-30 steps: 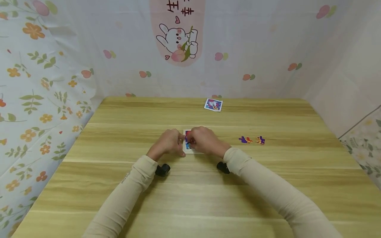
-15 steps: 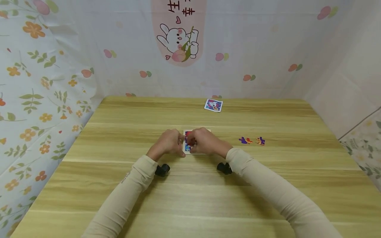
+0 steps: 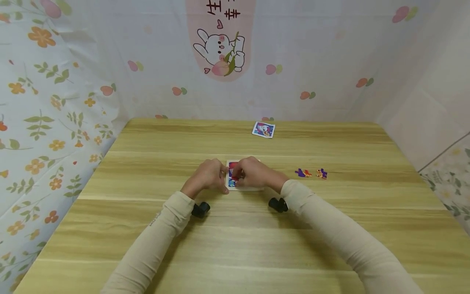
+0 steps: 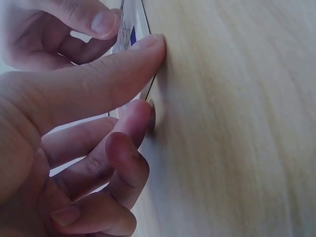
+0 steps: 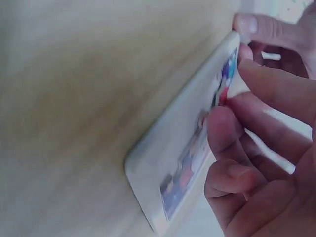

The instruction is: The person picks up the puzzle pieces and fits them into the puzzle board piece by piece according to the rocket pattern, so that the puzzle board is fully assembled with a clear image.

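Observation:
A small pale puzzle board (image 5: 170,123) with a colourful picture lies flat on the table, mostly covered by the hands in the head view. My left hand (image 3: 211,174) holds its left edge, with the thumb (image 4: 133,64) and index finger at the rim. Over the middle of the picture, my right hand (image 3: 253,173) has its thumb and curled fingers close together on a red puzzle piece (image 5: 223,95), largely hidden by the fingertips. Fitted pieces (image 5: 185,173) show farther along the board in the right wrist view.
Two loose purple and orange puzzle pieces, a left one (image 3: 302,173) and a right one (image 3: 321,174), lie right of the board. A square picture card (image 3: 263,130) rests near the table's back edge. Black wrist-worn devices (image 3: 200,210) sit under both wrists. A printed curtain (image 3: 154,81) hangs behind.
My right hand shifts slightly at the board, its forearm a little to the right, and more of the board's edge shows. The left hand stays where it was.

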### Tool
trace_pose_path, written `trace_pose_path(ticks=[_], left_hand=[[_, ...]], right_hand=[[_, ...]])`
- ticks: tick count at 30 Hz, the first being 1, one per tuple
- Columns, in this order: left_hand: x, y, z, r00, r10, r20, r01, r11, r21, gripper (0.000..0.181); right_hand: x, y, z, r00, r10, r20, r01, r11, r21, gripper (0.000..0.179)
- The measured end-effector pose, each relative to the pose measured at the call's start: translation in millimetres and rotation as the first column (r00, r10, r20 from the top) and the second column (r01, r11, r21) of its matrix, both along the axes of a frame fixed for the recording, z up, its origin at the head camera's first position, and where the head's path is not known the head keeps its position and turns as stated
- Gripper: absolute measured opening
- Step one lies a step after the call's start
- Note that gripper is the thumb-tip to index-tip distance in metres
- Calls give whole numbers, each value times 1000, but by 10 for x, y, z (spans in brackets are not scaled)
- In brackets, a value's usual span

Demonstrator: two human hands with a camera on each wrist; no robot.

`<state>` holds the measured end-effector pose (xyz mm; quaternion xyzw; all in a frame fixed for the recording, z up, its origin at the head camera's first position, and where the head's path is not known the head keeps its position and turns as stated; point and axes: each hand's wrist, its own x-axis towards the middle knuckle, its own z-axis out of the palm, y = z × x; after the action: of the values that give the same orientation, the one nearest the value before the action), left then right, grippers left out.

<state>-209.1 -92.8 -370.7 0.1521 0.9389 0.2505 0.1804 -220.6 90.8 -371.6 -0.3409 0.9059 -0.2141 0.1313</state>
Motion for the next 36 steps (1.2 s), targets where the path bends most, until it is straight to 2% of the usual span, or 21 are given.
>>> trace_pose_path(ticks=[5, 7, 9, 11, 15, 18, 22, 26, 30, 36], left_hand=[[-1, 5, -9, 1000, 8, 3, -8, 1000, -3, 70], [-5, 5, -16, 1000, 10, 4, -10, 1000, -2, 70], [-11, -1, -25, 1000, 8, 3, -8, 1000, -1, 70], [-14, -3, -32, 1000, 7, 4, -7, 1000, -1, 70], [-20, -5, -40, 1000, 10, 4, -10, 1000, -7, 69], [-23, -2, -33, 1000, 14, 9, -14, 1000, -14, 69], [-21, 2, -19, 1000, 20, 6, -19, 999, -26, 68], [-13, 6, -21, 1000, 16, 0, -16, 1000, -20, 68], [-3, 2, -29, 1000, 21, 15, -21, 1000, -15, 68], [-4, 11, -28, 1000, 10, 4, -9, 1000, -22, 66]], right_hand=[[23, 1, 8, 995, 76, -56, -73, 995, 65, 18], [28, 0, 9, 991, 108, -79, -102, 992, 80, 14], [22, -6, 17, 989, 130, -77, -123, 989, 85, 6], [3, -10, 30, 986, 154, -62, -149, 985, 85, 7], [-44, -5, 48, 991, 113, 67, -116, 992, 52, 7], [-56, -2, 52, 989, 89, 114, -96, 994, 55, 9], [-39, -21, 47, 991, 115, 62, -120, 990, 72, 11], [-21, -41, 31, 995, 93, 43, -96, 992, 76, 4], [-26, -60, 0, 993, 115, 3, -115, 990, 86, 10], [-48, -30, -41, 997, 71, 26, -72, 995, 63, 12]])
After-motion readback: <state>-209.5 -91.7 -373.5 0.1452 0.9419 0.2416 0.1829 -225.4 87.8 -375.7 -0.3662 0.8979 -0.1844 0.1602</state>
